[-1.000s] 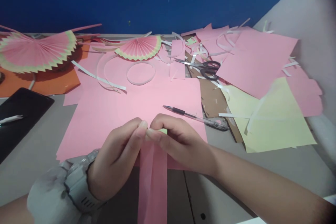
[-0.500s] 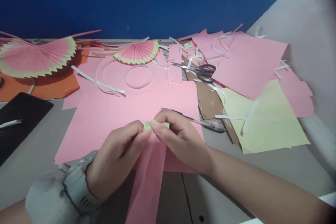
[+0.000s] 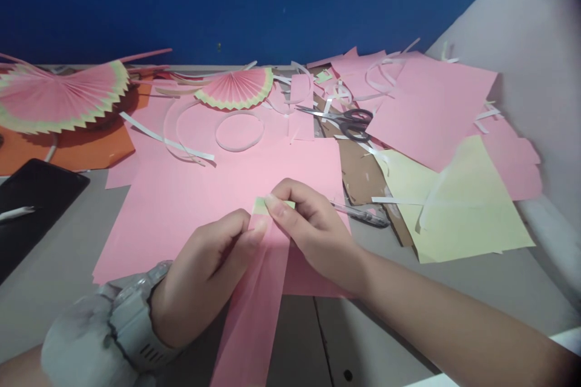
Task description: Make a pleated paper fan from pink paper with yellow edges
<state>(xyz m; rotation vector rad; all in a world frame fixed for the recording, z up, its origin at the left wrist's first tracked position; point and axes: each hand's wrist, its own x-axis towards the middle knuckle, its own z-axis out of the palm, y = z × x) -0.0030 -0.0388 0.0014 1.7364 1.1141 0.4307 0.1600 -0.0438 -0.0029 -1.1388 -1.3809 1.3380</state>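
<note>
A long pink paper strip with a pale green end hangs down from my two hands, past the table's front edge. My left hand pinches its left side just below the green band. At the top, my right hand grips the green end between thumb and forefinger. Lengthwise creases show in the strip. Beneath the hands lies a large pink sheet. A pen lies to the right, its tip end hidden behind my right hand.
Black-handled scissors lie at the back. Folded pink-and-green paper fans stand at the back left. Pale green paper and pink sheets are at right. A black flat device lies at left, a blue wall behind.
My left thumb and fingers have slid down from the green end to the pink below it. My right hand has risen slightly, still pinching the top.
</note>
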